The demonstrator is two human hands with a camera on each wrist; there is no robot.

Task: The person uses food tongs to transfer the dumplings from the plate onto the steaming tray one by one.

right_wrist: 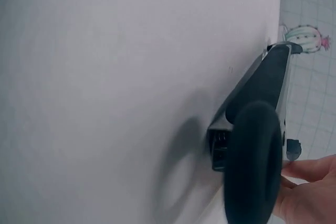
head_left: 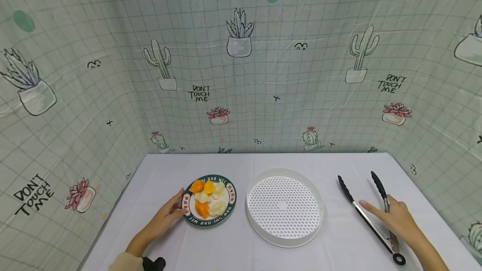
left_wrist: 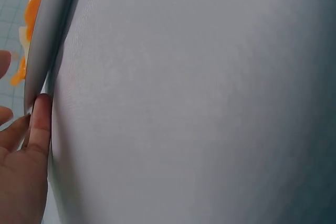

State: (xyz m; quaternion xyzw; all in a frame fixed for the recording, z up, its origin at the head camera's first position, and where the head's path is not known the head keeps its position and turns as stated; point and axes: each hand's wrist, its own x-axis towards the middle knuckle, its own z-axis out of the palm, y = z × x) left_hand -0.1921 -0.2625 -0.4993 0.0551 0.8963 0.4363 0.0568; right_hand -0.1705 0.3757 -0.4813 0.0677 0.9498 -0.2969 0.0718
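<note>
The left hand (head_left: 167, 212) is at the left rim of a round plate (head_left: 208, 223) with a dark green, lettered border. In the left wrist view one finger (left_wrist: 42, 121) lies beneath the plate's edge, while other fingertips show above it. On the plate lie several orange, yellow and pale glossy food pieces (head_left: 202, 209). At the right, the right hand (head_left: 401, 221) is over one arm of black and silver tongs (head_left: 370, 223), its thumb stretched out between the spread arms. The right wrist view shows the tongs' black end ring (right_wrist: 252, 166) up close; the fingertips are mostly hidden there.
A round white tray (head_left: 284, 208) with a perforated surface stands between the plate and the tongs. All of these are on a white-covered table (head_left: 241, 237). A cactus-printed cloth (head_left: 241, 78) hangs behind the table and on both sides.
</note>
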